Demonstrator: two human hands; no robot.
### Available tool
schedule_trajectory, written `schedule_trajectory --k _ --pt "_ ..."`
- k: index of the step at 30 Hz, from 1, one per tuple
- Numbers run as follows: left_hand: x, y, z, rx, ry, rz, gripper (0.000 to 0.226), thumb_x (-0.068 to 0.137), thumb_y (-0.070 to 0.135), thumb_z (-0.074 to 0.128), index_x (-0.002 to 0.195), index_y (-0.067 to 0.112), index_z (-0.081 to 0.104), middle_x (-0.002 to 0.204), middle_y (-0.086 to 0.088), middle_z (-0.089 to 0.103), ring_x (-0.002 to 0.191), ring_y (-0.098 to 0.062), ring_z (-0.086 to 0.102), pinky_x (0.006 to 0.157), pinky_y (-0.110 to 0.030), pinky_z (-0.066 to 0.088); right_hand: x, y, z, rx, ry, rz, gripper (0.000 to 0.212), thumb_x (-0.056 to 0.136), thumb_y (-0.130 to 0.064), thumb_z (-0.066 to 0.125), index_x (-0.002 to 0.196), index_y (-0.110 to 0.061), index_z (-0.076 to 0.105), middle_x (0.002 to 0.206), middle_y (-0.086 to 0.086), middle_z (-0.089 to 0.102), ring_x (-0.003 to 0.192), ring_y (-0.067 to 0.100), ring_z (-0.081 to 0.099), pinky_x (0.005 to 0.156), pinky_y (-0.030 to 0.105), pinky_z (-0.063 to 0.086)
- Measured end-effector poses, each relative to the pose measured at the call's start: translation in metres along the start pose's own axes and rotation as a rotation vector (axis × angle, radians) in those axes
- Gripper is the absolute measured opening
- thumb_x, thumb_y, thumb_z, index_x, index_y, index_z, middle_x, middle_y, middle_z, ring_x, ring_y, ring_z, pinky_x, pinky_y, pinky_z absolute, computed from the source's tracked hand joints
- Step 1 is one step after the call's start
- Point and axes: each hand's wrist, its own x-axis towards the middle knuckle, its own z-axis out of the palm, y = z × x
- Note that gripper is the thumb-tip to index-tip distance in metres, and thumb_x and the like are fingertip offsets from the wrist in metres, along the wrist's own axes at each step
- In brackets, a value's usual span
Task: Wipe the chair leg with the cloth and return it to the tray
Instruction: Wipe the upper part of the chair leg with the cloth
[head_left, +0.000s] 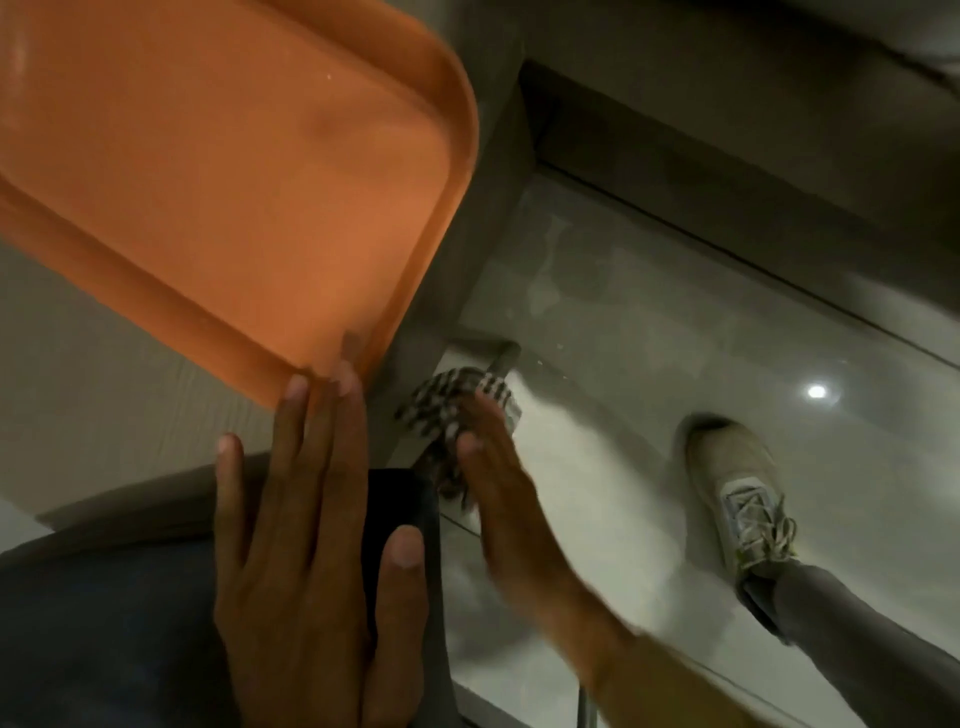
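An orange tray (218, 171) lies on the pale tabletop at upper left, with nothing in it. My left hand (306, 545) rests flat with fingers spread on a dark chair seat (104, 623), its fingertips touching the tray's near corner. Below the table edge, my right hand (498, 483) grips a black-and-white checked cloth (452, 410) and presses it against a thin dark chair leg (506, 358) near the floor. Most of the leg is hidden by the cloth and hand, and the hand is motion-blurred.
The grey table edge (441, 312) runs down between tray and floor. A glossy light tiled floor (649, 338) lies to the right, with my shoe (737, 483) and grey trouser leg on it. A dark step or wall base (727, 156) crosses the upper right.
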Motion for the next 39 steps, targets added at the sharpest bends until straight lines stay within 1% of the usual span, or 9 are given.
schedule_trajectory --k 4,8,11,16,20,24,27,33,39 --pt "0.000 0.001 -0.001 0.004 -0.013 -0.010 0.071 0.114 0.049 0.016 0.167 0.008 0.040 0.176 -0.005 0.041 0.170 -0.018 0.027 0.140 -0.055 0.015 -0.016 -0.011 0.007 -0.026 -0.065 -0.077 0.035 0.102 -0.071 0.033 0.131 -0.066 0.052 0.151 -0.035 0.048 0.150 -0.008 0.039 0.123 0.011 0.028" --pt "-0.001 0.000 0.001 0.011 -0.002 -0.004 0.073 0.114 0.052 0.012 0.168 0.010 0.037 0.177 -0.004 0.039 0.171 -0.017 0.025 0.140 -0.056 0.016 0.071 0.037 -0.021 0.034 0.039 0.086 0.032 0.114 -0.033 0.034 0.137 -0.041 0.054 0.144 -0.036 0.057 0.135 -0.012 0.053 0.106 -0.003 0.036" --pt "-0.002 0.000 0.003 0.000 0.014 -0.001 0.071 0.114 0.052 0.010 0.170 0.012 0.029 0.178 -0.005 0.034 0.172 -0.017 0.020 0.141 -0.053 0.012 0.126 0.071 -0.046 0.005 0.046 0.223 0.052 0.116 -0.038 0.027 0.164 -0.021 0.031 0.165 -0.008 0.040 0.157 0.014 0.037 0.127 0.022 0.027" --pt "-0.001 0.003 0.002 -0.014 0.011 -0.021 0.071 0.114 0.053 0.011 0.171 0.011 0.021 0.181 -0.003 0.026 0.173 -0.014 0.014 0.142 -0.047 0.006 0.109 0.049 -0.036 0.082 0.067 0.269 0.047 0.114 -0.043 0.031 0.161 -0.039 0.030 0.161 -0.014 0.040 0.151 0.007 0.041 0.117 0.010 0.030" --pt "0.000 0.004 0.000 -0.032 0.008 -0.024 0.072 0.114 0.054 0.013 0.172 0.013 0.019 0.182 -0.002 0.024 0.173 -0.013 0.014 0.142 -0.049 0.008 0.005 0.003 -0.019 0.091 -0.106 0.111 0.058 0.108 -0.059 0.037 0.162 -0.053 0.019 0.165 -0.042 0.019 0.156 -0.015 0.017 0.126 0.011 0.017" --pt "-0.001 0.003 -0.001 -0.040 -0.010 -0.022 0.072 0.113 0.053 0.015 0.173 0.013 0.021 0.182 -0.001 0.024 0.173 -0.016 0.016 0.142 -0.050 0.007 -0.050 -0.006 0.001 0.132 -0.204 -0.055 0.064 0.102 -0.071 0.036 0.161 -0.059 0.017 0.172 -0.038 0.014 0.162 -0.010 0.009 0.130 0.024 0.012" --pt "-0.002 0.004 0.002 -0.046 0.007 -0.022 0.072 0.114 0.053 0.012 0.172 0.013 0.022 0.182 0.001 0.026 0.173 -0.015 0.017 0.141 -0.052 0.008 0.006 0.012 -0.001 0.135 -0.057 0.031 0.046 0.101 -0.071 0.033 0.147 -0.076 0.025 0.161 -0.051 0.018 0.157 -0.018 0.012 0.123 0.003 0.015" --pt "-0.004 0.001 0.004 -0.051 0.016 -0.012 0.073 0.114 0.053 0.008 0.172 0.012 0.024 0.182 0.001 0.026 0.173 -0.018 0.018 0.142 -0.051 0.007 0.125 0.063 -0.029 0.189 0.157 0.303 0.059 0.114 -0.045 0.027 0.169 -0.025 0.021 0.176 -0.005 0.026 0.164 0.015 0.023 0.136 0.039 0.014" --pt "-0.001 0.002 -0.001 -0.062 0.016 0.000 0.073 0.115 0.050 0.012 0.170 0.005 0.027 0.179 -0.009 0.032 0.172 -0.023 0.023 0.141 -0.052 0.010 0.013 0.004 -0.004 0.148 0.017 0.131 0.064 0.103 -0.064 0.040 0.163 -0.043 0.032 0.162 -0.031 0.043 0.150 -0.015 0.037 0.118 0.010 0.035"
